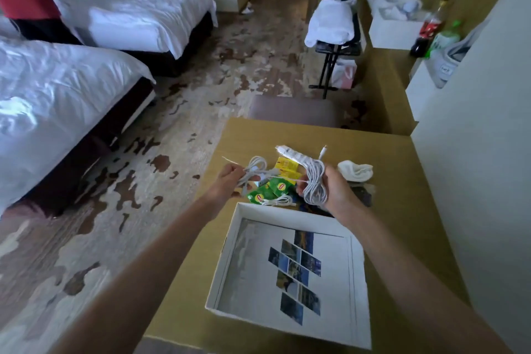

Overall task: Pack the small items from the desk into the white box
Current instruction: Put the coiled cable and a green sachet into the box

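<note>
While hands (227, 181) (333, 190) grip cables (314, 181), tea packets (273, 191) partly hidden.

The white box (356, 282) lies on the desk (184, 282), tea packets (275, 190) just behind it.

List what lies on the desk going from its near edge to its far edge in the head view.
Open white box with a photo-printed sheet inside → green tea packets → yellow tea packets → desk's far edge.
</note>
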Motion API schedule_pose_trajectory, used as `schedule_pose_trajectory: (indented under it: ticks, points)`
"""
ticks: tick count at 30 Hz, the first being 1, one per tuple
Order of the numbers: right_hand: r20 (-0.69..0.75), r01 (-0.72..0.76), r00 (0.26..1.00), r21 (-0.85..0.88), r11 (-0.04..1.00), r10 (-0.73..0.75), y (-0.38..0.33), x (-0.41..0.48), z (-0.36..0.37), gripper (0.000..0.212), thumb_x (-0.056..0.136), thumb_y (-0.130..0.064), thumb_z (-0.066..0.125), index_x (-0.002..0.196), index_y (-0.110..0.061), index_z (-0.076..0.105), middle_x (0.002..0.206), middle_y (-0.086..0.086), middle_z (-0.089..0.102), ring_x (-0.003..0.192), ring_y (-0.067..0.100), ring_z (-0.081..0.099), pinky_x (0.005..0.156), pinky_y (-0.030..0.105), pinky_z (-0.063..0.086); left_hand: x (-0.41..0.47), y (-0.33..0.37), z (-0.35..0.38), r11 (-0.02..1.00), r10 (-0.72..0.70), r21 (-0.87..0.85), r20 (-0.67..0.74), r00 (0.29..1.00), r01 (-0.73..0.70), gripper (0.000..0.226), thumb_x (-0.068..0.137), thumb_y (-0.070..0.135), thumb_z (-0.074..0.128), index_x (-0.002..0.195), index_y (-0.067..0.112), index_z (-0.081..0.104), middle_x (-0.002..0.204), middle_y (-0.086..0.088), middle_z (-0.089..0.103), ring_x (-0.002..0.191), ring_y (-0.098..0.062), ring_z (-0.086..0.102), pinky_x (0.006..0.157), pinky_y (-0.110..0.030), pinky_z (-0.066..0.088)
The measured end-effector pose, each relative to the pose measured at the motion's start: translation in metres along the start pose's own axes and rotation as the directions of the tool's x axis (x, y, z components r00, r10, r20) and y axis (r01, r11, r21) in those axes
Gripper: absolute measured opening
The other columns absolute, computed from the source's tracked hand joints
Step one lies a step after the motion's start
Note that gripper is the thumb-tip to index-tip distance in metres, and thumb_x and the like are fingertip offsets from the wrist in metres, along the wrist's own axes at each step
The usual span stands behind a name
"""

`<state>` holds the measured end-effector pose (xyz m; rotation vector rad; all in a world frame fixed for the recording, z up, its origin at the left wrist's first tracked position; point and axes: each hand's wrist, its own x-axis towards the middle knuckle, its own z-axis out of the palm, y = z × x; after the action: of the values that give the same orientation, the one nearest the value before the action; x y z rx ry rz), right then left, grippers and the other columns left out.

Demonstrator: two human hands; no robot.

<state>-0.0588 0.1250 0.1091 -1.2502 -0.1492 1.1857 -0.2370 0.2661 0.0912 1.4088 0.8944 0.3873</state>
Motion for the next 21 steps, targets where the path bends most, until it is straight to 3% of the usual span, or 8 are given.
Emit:
schedule_pose_trajectory:
  ticks: [4,7,9,12,15,17,19,21]
  points:
    - [0.139,-0.1,0.985,-0.004,0.995,0.1,0.033,-0.011,0.001,0.04,0.099,-0.037,0.034,0.087,-0.005,0.055,0.067,0.017,0.063,0.057,0.028,0.062,0.06,0.035,0.049,-0.039,-0.011,-0.013,0.999,0.011,-0.051,-0.07,0.997,-0.015,0.017,0.098,0.03,0.043,0.098,0.014,0.048,0.1,-0.003,0.071,0.085,-0.016,0.062,0.07,-0.032,0.045]
    - [0.278,-0.167,0.945,-0.033,0.985,0.17,0.06,-0.018,-0.007,0.057,0.091,-0.058,0.049,0.097,-0.003,0.062,0.073,0.015,0.063,0.058,0.027,0.061,0.057,0.034,0.05,-0.06,-0.024,-0.023,0.997,0.028,-0.063,-0.103,0.994,-0.035,0.015,0.095,0.032,0.05,0.096,0.018,0.048,0.101,0.0,0.073,0.086,-0.016,0.062,0.074,-0.034,0.044]
    - [0.34,-0.183,0.915,-0.128,0.975,0.217,0.074,-0.021,-0.013,0.054,0.083,-0.052,0.068,0.105,-0.003,0.062,0.075,0.011,0.061,0.061,0.024,0.06,0.057,0.033,0.052,-0.068,-0.033,-0.029,0.998,0.037,-0.049,-0.097,0.995,-0.041,0.019,0.092,0.035,0.054,0.099,0.018,0.048,0.101,0.001,0.074,0.085,-0.015,0.062,0.072,-0.033,0.043]
    - [0.324,-0.114,0.906,-0.434,0.894,0.273,0.094,-0.019,-0.017,0.05,0.073,-0.036,0.083,0.104,-0.003,0.062,0.076,0.009,0.062,0.065,0.021,0.06,0.059,0.032,0.051,-0.074,-0.041,-0.037,0.999,0.051,0.017,-0.091,0.994,-0.05,0.021,0.09,0.033,0.059,0.101,0.017,0.05,0.1,0.001,0.073,0.083,-0.015,0.06,0.065,-0.029,0.042]
    - [0.226,-0.144,0.908,-0.624,0.768,0.354,0.11,-0.014,-0.011,0.052,0.071,-0.031,0.08,0.111,-0.002,0.065,0.073,0.009,0.064,0.066,0.021,0.06,0.057,0.032,0.052,-0.075,-0.048,-0.042,0.99,0.083,0.119,-0.092,0.992,-0.072,0.018,0.089,0.025,0.063,0.099,0.015,0.052,0.096,-0.006,0.067,0.074,-0.012,0.055,0.056,-0.022,0.043]
    - [0.159,-0.137,0.911,-0.752,0.645,0.38,0.12,-0.009,-0.003,0.036,0.075,-0.03,0.072,0.1,-0.005,0.067,0.065,0.006,0.061,0.059,0.016,0.059,0.053,0.028,0.049,-0.076,-0.053,-0.045,0.98,0.118,0.173,-0.081,0.99,-0.102,0.018,0.088,0.019,0.064,0.101,0.013,0.053,0.093,-0.007,0.064,0.067,-0.008,0.054,0.052,-0.015,0.043]
    - [0.098,-0.07,0.925,-0.906,0.417,0.368,0.13,-0.001,0.006,0.018,0.081,-0.032,0.064,0.079,-0.015,0.059,0.063,0.002,0.054,0.052,0.009,0.053,0.051,0.022,0.04,-0.077,-0.057,-0.048,0.96,0.143,0.247,-0.04,0.989,-0.129,0.02,0.088,0.016,0.063,0.104,0.013,0.051,0.091,-0.005,0.063,0.068,-0.009,0.055,0.056,-0.017,0.046]
    - [0.103,0.042,0.934,-0.983,0.181,0.342,0.138,0.008,0.015,0.018,0.084,-0.031,0.058,0.086,-0.014,0.055,0.078,0.003,0.056,0.066,0.012,0.057,0.059,0.025,0.04,-0.079,-0.06,-0.054,0.939,0.147,0.313,0.016,0.989,-0.144,0.025,0.087,0.02,0.064,0.107,0.012,0.05,0.084,-0.002,0.062,0.069,-0.016,0.056,0.063,-0.033,0.047]
